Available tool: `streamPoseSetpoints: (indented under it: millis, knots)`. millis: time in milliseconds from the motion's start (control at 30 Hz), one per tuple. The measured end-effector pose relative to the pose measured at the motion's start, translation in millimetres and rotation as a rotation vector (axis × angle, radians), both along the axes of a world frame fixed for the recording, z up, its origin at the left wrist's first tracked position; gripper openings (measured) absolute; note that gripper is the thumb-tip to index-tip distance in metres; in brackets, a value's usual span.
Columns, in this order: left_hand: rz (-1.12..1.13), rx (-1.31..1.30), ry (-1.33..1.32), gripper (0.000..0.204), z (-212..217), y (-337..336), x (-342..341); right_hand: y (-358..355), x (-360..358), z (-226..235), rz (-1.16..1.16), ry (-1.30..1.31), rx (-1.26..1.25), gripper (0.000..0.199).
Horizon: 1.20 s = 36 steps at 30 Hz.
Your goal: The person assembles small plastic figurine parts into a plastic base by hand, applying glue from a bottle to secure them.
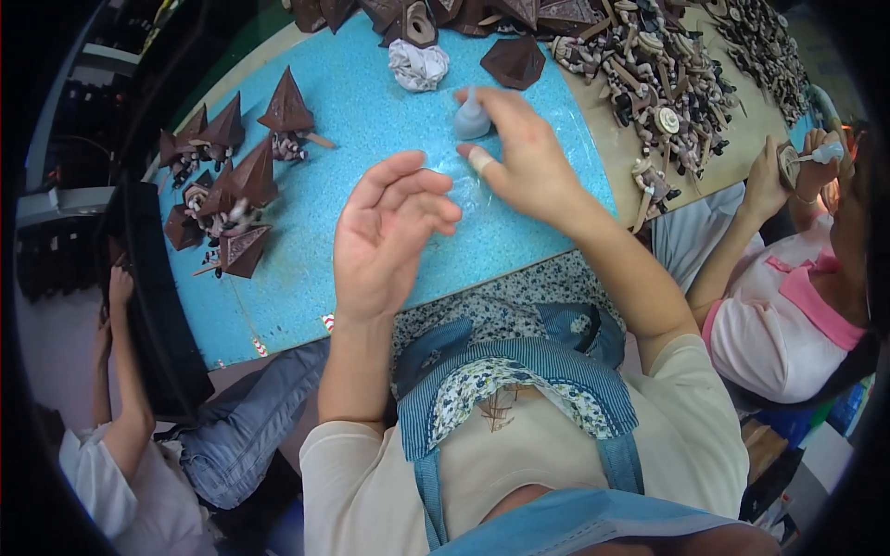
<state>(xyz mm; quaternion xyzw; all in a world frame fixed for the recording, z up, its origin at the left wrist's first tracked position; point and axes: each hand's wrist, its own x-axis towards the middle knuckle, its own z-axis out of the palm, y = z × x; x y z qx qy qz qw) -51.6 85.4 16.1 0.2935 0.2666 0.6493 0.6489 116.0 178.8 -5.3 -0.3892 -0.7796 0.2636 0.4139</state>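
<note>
A small translucent squeeze bottle (472, 120) with a narrow nozzle stands on the blue work mat (389, 102). My right hand (528, 153) is around it from the right, index finger by the nozzle and thumb below its body. Finger and thumb are spread, and no firm grip shows. Beige tape wraps that thumb. My left hand (382, 232) hangs above the mat, palm turned inward, fingers loosely curled with nothing in them. At the left stand several small figures, each with a brown pointed piece (286, 102) on top.
Brown faceted pieces (513, 61) and a crumpled white wad (418, 66) lie at the far side. Many loose figures (663, 83) are piled at the right. A co-worker's hand (765, 181) holds a round part at the right; another person's arm (130, 398) shows at the left.
</note>
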Motion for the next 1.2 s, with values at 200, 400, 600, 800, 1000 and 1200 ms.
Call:
streamPoseSetpoints:
  millis: [200,400,600,800,1000,1200]
  knots:
    - [0.276,0.435,1.388,0.034,10.6,101.3,23.2,-11.1,24.9,10.2,-0.049,0.235,-0.160,0.029]
    - [0.423,0.433,1.618,0.039,3.6,143.4,68.4,-25.9,57.2,9.4,-0.176,0.401,-0.168,0.043]
    - [0.027,-0.275,0.938,0.032,12.0,55.5,26.3,-41.4,79.7,22.6,-0.102,0.406,-0.286,0.043]
    - [0.217,0.217,1.680,0.055,3.2,13.8,17.4,-45.4,69.8,38.4,-0.024,0.380,-0.388,0.028]
    - [0.185,0.085,1.410,0.069,-6.4,-1.7,29.5,-56.5,68.1,46.8,-0.002,0.477,-0.474,0.027]
    - [0.089,-0.036,0.523,0.068,-4.6,-25.9,35.0,-68.7,62.4,67.4,0.120,0.234,-0.187,0.027]
